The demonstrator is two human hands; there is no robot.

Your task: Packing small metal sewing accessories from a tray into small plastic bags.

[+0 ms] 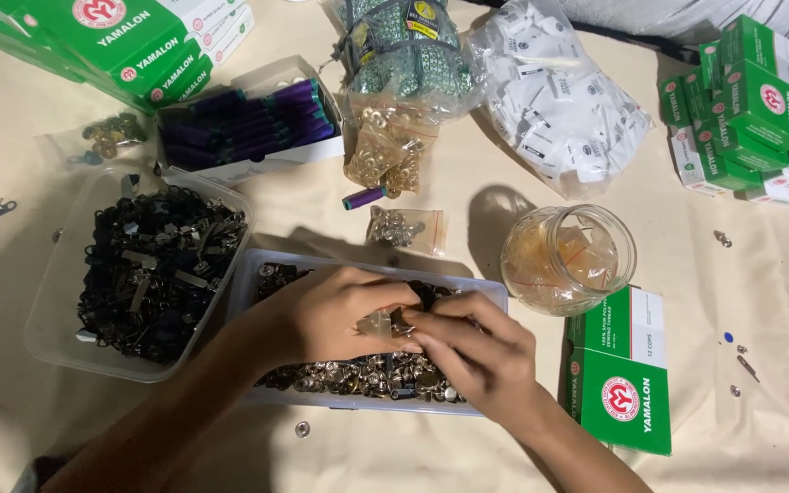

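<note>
Left hand (335,315) and right hand (472,351) pinch one small metal fastener (393,321) together over the clear tray (257,274), glass jar (568,258) at two o'clock.

At your nine o'clock sits a clear tub of dark zipper pulls (152,265). At twelve, an open box of purple thread spools (248,123). At three, a glass jar (570,258) beside green boxes (621,370).

A cream cloth (468,456) is covering the whole desk, wrinkling slightly, with soft light casting shadows towards the left.
</note>
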